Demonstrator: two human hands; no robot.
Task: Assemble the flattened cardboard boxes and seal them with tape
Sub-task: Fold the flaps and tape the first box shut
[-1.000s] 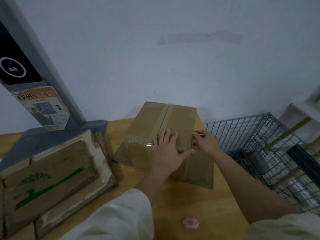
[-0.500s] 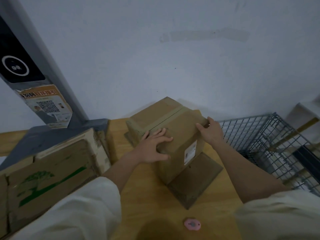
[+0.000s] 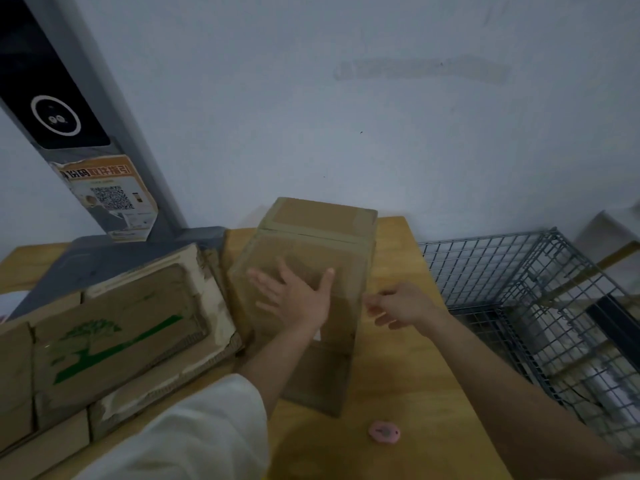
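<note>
A brown cardboard box (image 3: 322,233) stands on end on the wooden table (image 3: 398,375), its taped face turned away toward the wall and a loose flap hanging near the table at its near side. My left hand (image 3: 294,299) lies flat with spread fingers against the box's near face. My right hand (image 3: 398,306) hovers just off the box's right edge, fingers loosely curled, holding nothing that I can see.
Stacked cardboard boxes with a green tree print (image 3: 110,341) crowd the table's left. A grey scanner post (image 3: 69,140) rises behind them. A wire mesh cage (image 3: 530,299) stands right of the table. A small pink object (image 3: 384,433) lies near the front edge.
The box has been turned upright onto its end. My left hand went from gripping the box's corner to pressing flat on its face, and my right hand came off the box.
</note>
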